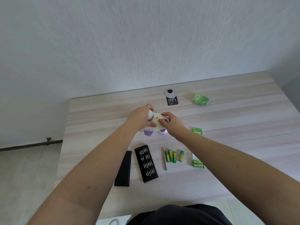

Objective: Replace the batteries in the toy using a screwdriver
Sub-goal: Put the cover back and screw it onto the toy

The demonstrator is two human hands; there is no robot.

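While the toy (154, 123) sits on its side mid-table (227, 127), both hands are on it: left hand (139, 116) is wrapped around the white-and-purple end, right hand (172, 121) has its fingers curled over the cream underside, thumb pressing on the panel. Closer to me there's the bit tray (146, 163) with rows of bits, its black sleeve (124, 169) just left of it, and the thin grey screwdriver (165, 159) lying flat right beside four loose green-yellow batteries (173, 155). Right of those is a green pack (198, 164) with "GP" on it, another green pack (197, 131) near my right wrist (text too small). At the far edge: a black tag (172, 101) reading "100%", plus crumpled green wrapping (200, 99).
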